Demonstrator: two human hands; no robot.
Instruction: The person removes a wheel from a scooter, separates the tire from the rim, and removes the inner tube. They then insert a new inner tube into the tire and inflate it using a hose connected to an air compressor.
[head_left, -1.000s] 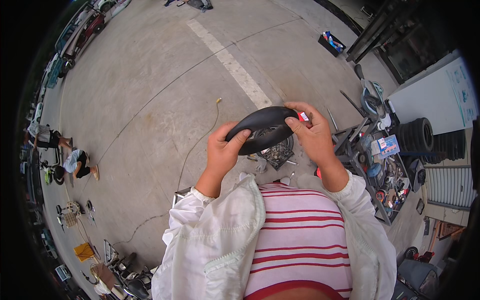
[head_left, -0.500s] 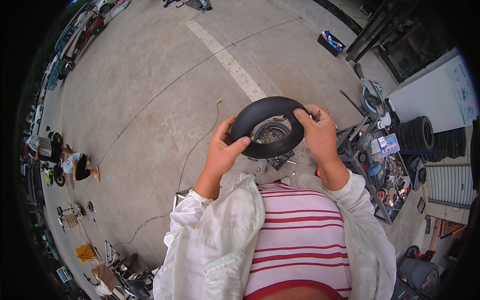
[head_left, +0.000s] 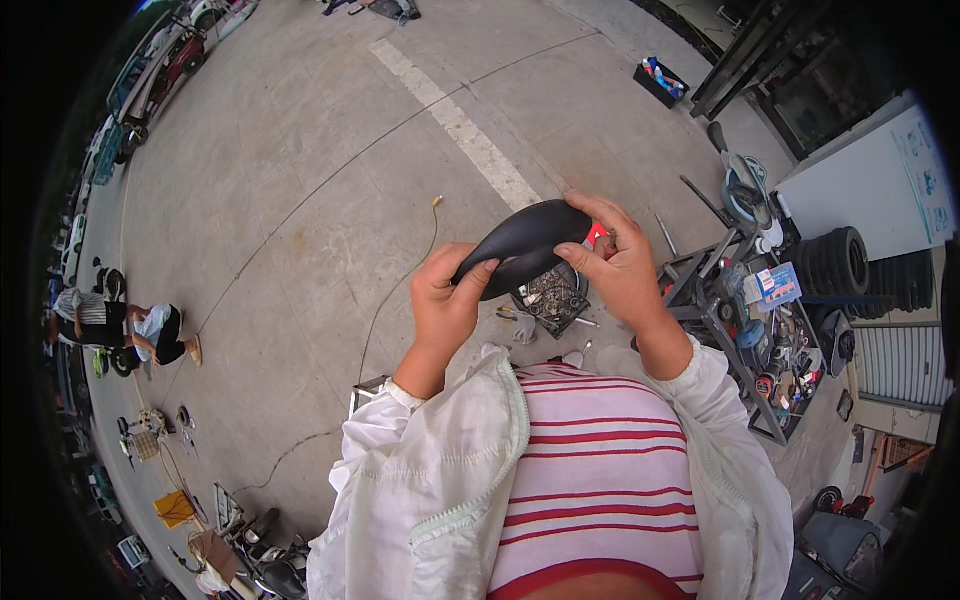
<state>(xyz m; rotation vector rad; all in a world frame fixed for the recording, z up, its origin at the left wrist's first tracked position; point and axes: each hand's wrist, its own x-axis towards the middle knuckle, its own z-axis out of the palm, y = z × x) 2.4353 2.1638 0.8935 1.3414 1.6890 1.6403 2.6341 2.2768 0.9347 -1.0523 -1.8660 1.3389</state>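
Observation:
I hold a black rubber inner tube (head_left: 530,225) in the middle of the view, tilted so that its hole looks narrow. My left hand (head_left: 448,300) grips its left end, thumb pressed on the front. My right hand (head_left: 620,270) grips the right end, fingers over the top and thumb at the front. Below the tube is a dark tray (head_left: 548,305) of small metal parts, partly hidden, with tools (head_left: 515,322) beside it. A small red object shows behind my right fingers; I cannot make it out.
A cluttered metal tool cart (head_left: 760,340) and stacked tyres (head_left: 838,265) stand at the right. A black bin (head_left: 658,90) holds bottles. A yellow-ended hose (head_left: 436,210) lies on the concrete floor (head_left: 300,200). Two people (head_left: 150,335) are by scooters at the left; more scooters (head_left: 265,560) stand lower left.
Half a second ago the tube's ring faced me with a wide hole; now it is tilted over again, as a second ago. My right fingers have moved up over its top.

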